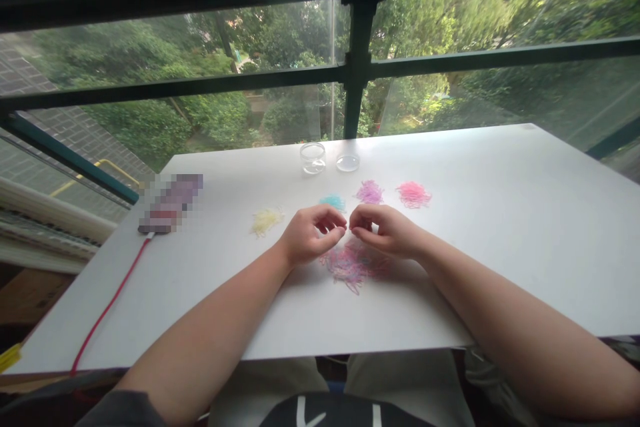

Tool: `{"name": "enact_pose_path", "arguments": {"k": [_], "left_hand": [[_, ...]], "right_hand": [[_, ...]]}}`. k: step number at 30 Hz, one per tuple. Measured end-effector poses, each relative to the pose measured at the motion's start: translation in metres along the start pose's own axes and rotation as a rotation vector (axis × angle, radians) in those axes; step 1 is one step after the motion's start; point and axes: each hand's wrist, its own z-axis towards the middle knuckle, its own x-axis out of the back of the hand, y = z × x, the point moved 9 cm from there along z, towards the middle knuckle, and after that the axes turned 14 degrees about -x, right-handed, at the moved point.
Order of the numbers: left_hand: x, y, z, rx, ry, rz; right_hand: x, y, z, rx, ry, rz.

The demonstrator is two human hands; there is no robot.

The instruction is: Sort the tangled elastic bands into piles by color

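My left hand [314, 233] and my right hand [383, 230] are raised just above a mixed pile of thin pink, purple and blue pieces [350, 268]. The fingertips of both hands are curled and nearly meet; whatever they pinch is too small to make out. Just behind my left hand lies a small blue pile [333, 201]. Beyond my right hand are a purple pile [370, 191] and a pink pile [414, 194]. To the left sits a pale yellow pile [266, 221].
At the back of the white table [520, 213] stand a clear round jar [313, 159] and a clear shallow lid [347, 162]. On the left lies a blurred-out device [173, 203] with a red cable [113, 300]. Windows rise behind the table.
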Motion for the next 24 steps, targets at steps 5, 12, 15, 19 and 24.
{"name": "enact_pose_path", "arguments": {"k": [5,12,15,19,24], "left_hand": [[-0.0006,0.0006,0.0006,-0.017,0.001,0.002],[-0.0018,0.002,0.001,-0.037,-0.008,0.025],[-0.0022,0.0031,0.0019,-0.043,-0.009,0.03],[-0.0028,0.0037,0.0031,-0.04,-0.007,0.034],[-0.0037,0.0018,0.002,-0.026,-0.011,0.013]], "right_hand": [[0.0011,-0.002,-0.0003,0.002,0.007,0.009],[-0.0002,-0.0014,0.0,-0.007,-0.006,0.011],[0.0004,-0.0037,-0.0007,0.002,-0.005,0.013],[0.0009,-0.008,-0.002,0.027,-0.01,0.009],[0.0,-0.0058,-0.0014,0.009,-0.016,-0.009]]}}
